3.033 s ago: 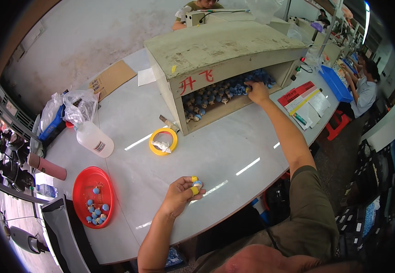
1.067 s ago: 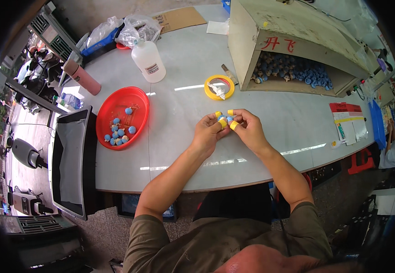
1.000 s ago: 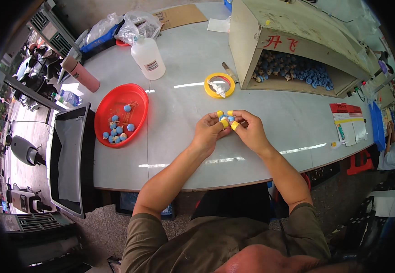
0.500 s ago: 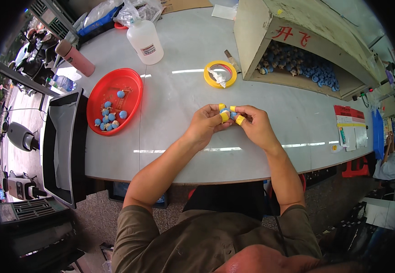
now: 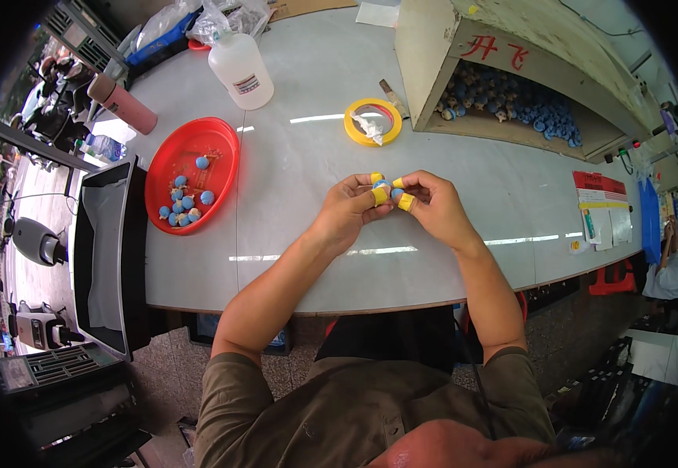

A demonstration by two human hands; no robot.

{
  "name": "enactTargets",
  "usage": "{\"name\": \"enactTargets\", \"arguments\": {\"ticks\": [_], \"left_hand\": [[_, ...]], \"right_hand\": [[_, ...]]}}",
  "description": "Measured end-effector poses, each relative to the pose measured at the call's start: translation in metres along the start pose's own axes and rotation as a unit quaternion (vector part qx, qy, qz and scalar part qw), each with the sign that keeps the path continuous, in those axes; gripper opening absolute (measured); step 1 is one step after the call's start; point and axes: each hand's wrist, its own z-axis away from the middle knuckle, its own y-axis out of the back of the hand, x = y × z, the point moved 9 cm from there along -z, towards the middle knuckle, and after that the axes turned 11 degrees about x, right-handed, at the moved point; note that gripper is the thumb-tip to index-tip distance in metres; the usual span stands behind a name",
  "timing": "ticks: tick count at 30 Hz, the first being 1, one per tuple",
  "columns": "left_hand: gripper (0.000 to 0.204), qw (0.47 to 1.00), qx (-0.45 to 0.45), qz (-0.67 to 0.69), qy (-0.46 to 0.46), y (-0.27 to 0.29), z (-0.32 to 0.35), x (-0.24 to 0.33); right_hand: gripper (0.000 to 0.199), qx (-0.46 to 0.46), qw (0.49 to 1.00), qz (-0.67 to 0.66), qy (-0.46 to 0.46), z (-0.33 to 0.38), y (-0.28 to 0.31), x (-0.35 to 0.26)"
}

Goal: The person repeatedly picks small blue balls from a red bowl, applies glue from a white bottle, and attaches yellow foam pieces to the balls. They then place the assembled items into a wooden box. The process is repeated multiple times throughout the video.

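Observation:
Over the middle of the table, my left hand [image 5: 342,212] pinches a small blue and beige piece [image 5: 383,186], like a toy figure's head, between thumb and fingers. Close against it, my right hand [image 5: 442,212] has thumb and forefinger closed on a smaller blue piece [image 5: 397,193]. Yellow tape wraps the thumb and forefinger tips of both hands. Whether the two pieces touch is too small to tell. To the left, a red round tray [image 5: 224,158] holds several similar blue and beige pieces [image 5: 207,197].
Beyond my hands lie a yellow tape roll [image 5: 351,128] and a flat blade [image 5: 392,97]. An open-fronted box [image 5: 425,54] at the far right contains many blue pieces. A white bottle [image 5: 241,72], pink flask [image 5: 123,104], black bin [image 5: 136,257] and red-and-white sheet [image 5: 600,191] stand or lie around.
The view has shifted slightly. Both hands stay nearly in place with small finger movements, and more of the beige part shows between the fingertips.

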Motion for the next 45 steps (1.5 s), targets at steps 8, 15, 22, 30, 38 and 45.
{"name": "enactTargets", "arguments": {"ticks": [8,15,22,30,38,45], "left_hand": [[0.033,0.999,0.026,0.016,-0.016,0.004,-0.004,-0.004],[0.029,0.999,0.018,0.04,0.003,-0.002,0.004,0.0],[0.026,0.997,0.006,0.065,0.032,0.0,-0.002,-0.005],[0.023,0.997,0.004,0.069,0.039,-0.001,-0.001,-0.006],[0.026,0.999,0.003,0.039,0.026,-0.002,0.0,-0.007],[0.028,0.999,-0.021,0.033,0.028,-0.003,-0.001,-0.006]], "right_hand": [[0.021,0.088,0.992,0.023,0.092,0.007,-0.001,-0.024],[0.02,0.101,0.991,0.045,0.078,0.005,0.004,-0.022],[0.019,0.098,0.991,0.046,0.082,0.003,0.006,-0.021],[0.02,0.107,0.989,0.03,0.101,0.004,0.008,-0.024],[0.022,0.099,0.984,0.048,0.14,0.007,0.004,-0.034],[0.024,0.071,0.983,0.045,0.165,0.005,0.006,-0.04]]}}
